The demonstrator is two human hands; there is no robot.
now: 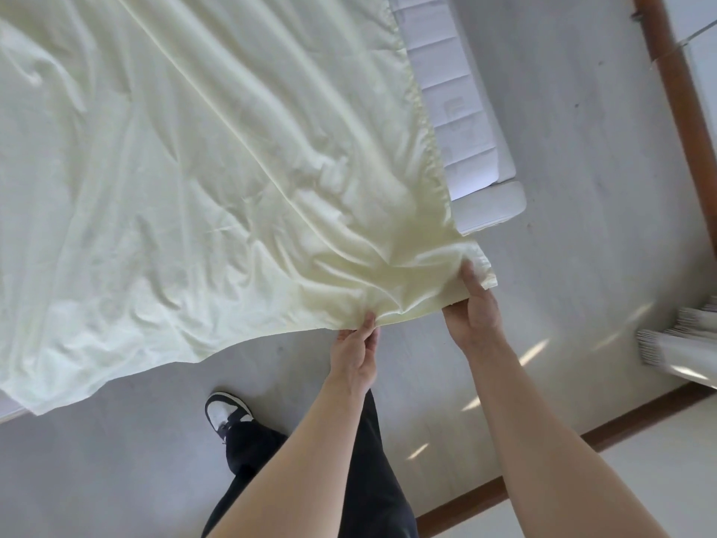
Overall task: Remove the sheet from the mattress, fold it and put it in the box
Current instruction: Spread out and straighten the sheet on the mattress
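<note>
A pale yellow sheet [186, 180] lies rumpled over the white mattress [465, 122], whose bare right edge and corner show beside it. The sheet's near edge hangs over the floor. My left hand [355, 353] pinches that near edge between thumb and fingers. My right hand [475, 308] grips the sheet's near right corner, thumb on top and fingers underneath. The corner is lifted off the mattress corner. No box is in view.
Grey floor [582, 234] surrounds the bed. A brown wooden skirting [677, 83] runs along the right and lower right. A striped white object [683, 343] sits at the right edge. My black trouser leg and black-and-white shoe [227, 413] stand by the bed.
</note>
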